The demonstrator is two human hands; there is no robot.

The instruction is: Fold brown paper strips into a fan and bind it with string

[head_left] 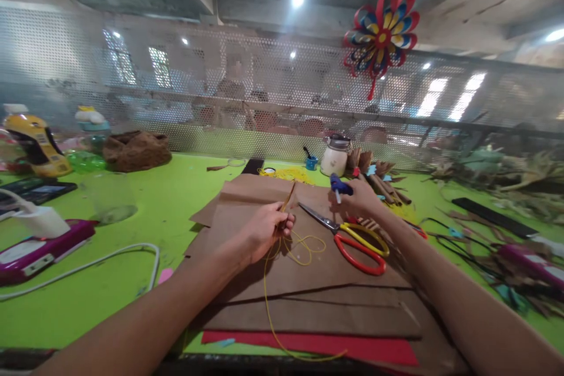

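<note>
My left hand (267,229), its fingers pinched, holds a thin brown pointed strip (288,197) upright above the brown paper sheets (238,270). A loose yellow thread (267,294) loops beneath this hand and trails to the front edge. In my right hand (359,197) is a small blue glue gun (341,185) with a pale tip pointing down; its rest is hidden by the fingers. Scissors (335,228) with red and yellow handles lie partly spread on the paper, between and in front of both hands.
Behind the paper stand a white jar (335,155) and a small blue pot (311,163). Husk bundles (379,179), black cords (458,241) and dry husks (506,170) lie at right. On the left are a purple power strip (48,252), a white cable (154,264) and a clear cup (108,200).
</note>
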